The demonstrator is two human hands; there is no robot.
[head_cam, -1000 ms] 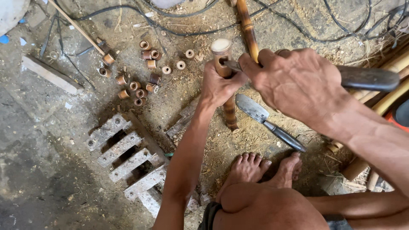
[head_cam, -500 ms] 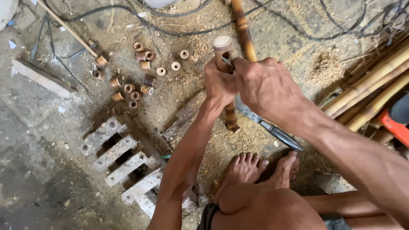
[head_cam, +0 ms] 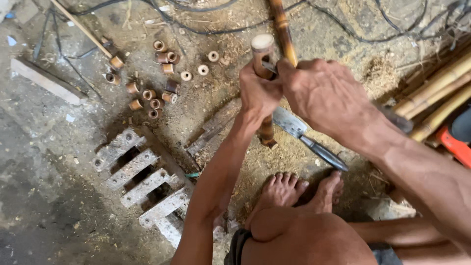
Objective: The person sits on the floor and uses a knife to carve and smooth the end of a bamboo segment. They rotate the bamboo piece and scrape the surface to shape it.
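The dusty floor (head_cam: 44, 196) is strewn with sawdust, a row of slotted blocks (head_cam: 142, 181) at the left. Upright on the floor stands a bamboo stick (head_cam: 265, 88), between both hands. The left hand (head_cam: 257, 95) is wrapped around its middle; the right hand (head_cam: 328, 98) closes on a tool whose blade meets the stick near its cut top, so splitting or cutting seems under way, calling for a steady upright hold. A knife (head_cam: 306, 137) lies below. Small cut bamboo rings (head_cam: 157, 93) sit well apart.

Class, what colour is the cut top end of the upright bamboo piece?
Pale cream, on the bamboo piece; head view.
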